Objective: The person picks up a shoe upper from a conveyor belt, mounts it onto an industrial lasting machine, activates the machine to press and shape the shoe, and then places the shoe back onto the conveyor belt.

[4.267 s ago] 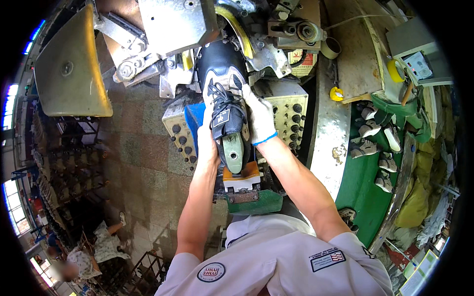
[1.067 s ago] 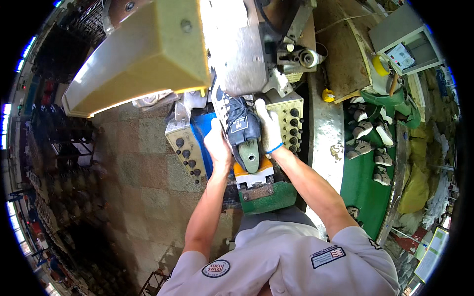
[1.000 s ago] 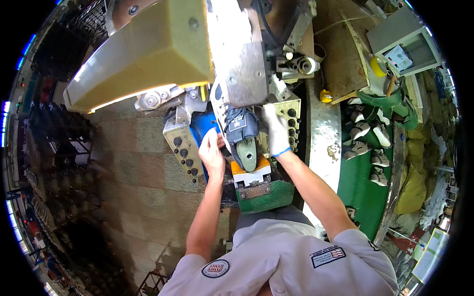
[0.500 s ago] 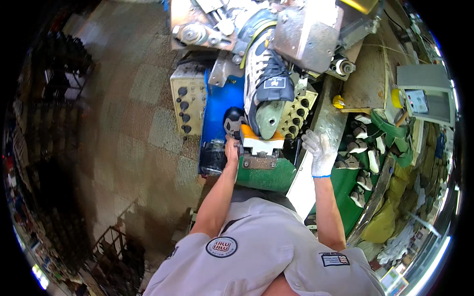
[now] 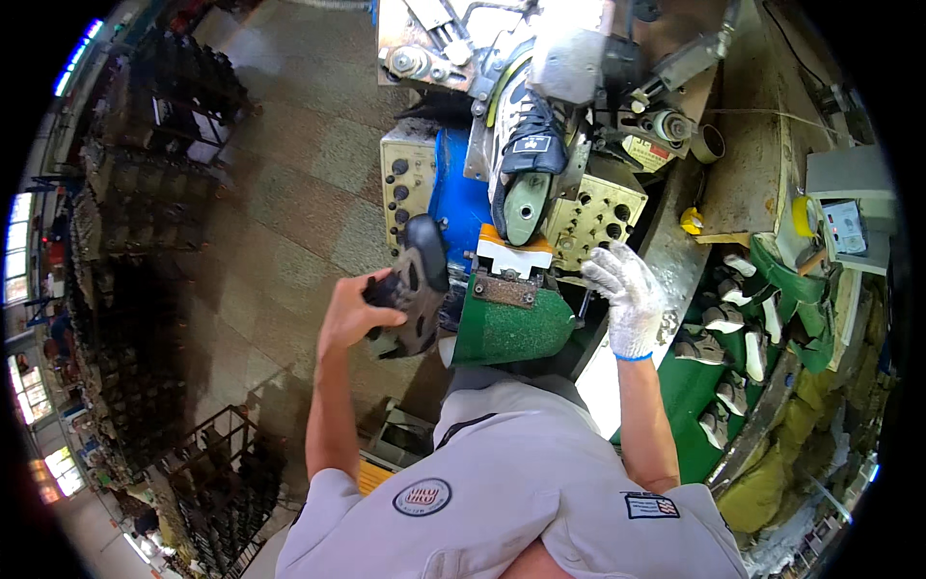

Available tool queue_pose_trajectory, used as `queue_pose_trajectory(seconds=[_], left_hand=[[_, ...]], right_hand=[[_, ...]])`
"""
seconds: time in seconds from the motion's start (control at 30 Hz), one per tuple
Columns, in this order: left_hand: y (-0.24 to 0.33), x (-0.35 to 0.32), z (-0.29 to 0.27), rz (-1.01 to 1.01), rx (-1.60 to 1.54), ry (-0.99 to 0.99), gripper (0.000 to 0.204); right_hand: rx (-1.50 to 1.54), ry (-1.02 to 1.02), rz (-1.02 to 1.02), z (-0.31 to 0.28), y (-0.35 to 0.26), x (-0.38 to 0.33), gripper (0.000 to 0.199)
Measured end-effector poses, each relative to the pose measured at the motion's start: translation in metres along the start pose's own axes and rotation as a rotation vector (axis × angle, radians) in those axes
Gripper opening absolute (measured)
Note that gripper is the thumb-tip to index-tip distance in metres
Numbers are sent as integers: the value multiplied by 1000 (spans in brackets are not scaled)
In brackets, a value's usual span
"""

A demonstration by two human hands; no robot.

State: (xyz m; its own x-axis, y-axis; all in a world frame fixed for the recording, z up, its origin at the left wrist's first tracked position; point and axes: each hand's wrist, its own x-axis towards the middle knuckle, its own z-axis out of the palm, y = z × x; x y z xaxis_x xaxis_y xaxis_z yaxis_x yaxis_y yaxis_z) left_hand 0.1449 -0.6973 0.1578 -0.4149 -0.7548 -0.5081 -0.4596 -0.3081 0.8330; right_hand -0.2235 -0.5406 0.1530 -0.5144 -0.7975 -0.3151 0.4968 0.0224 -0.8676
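A grey and black shoe point(image 5: 421, 294) is gripped at its opening by my bare left hand point(image 5: 352, 317), with its dark toe pointing away from me. It hangs in the air just left of the machine's green housing point(image 5: 511, 323). My right hand point(image 5: 632, 301), in a white glove with a blue cuff, is raised right of that housing; its fingers are stretched out and hold nothing. Between the hands, a black and white lace-up shoe point(image 5: 516, 135) on a green last point(image 5: 528, 210) sits in the machine, above an orange and white block point(image 5: 514, 253).
Control boxes with black knobs point(image 5: 399, 198) flank the machine, the other box point(image 5: 596, 220) lying near my right fingers. Several shoe parts point(image 5: 723, 318) lie on a green surface at right. Racks of dark items point(image 5: 145, 280) stand along the left, beyond a tiled floor point(image 5: 309, 183).
My left hand has lifted the grey and black shoe from beside the machine and moved it left and toward me. The machine's metal plate has shifted up; my right hand remains raised.
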Motion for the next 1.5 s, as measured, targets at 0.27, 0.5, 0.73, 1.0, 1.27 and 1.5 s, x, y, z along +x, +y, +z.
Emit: queue_pose_trajectory(seconds=[0.27,0.5,0.73,1.0,1.27,1.5], left_hand=[[74,1,43,305,-856,-602,67],[59,40,243,-257,-1119,-1024,64],[55,53,376,-92,-19,-836,48],[105,29,423,216,318,-727,37],[92,31,415,240,424,-582,33],[93,34,367,173,311,-425,25]], right_hand=[[688,-726,202,101,-45,-10,100],[622,-400,221,-23,-80,-27,44],[425,234,-77,-208,-83,-113,34],[-597,817,630,-488,9,-197,64],[-307,1349,317,-580,111,-38,93],[414,977,-114,-531,118,-84,54]])
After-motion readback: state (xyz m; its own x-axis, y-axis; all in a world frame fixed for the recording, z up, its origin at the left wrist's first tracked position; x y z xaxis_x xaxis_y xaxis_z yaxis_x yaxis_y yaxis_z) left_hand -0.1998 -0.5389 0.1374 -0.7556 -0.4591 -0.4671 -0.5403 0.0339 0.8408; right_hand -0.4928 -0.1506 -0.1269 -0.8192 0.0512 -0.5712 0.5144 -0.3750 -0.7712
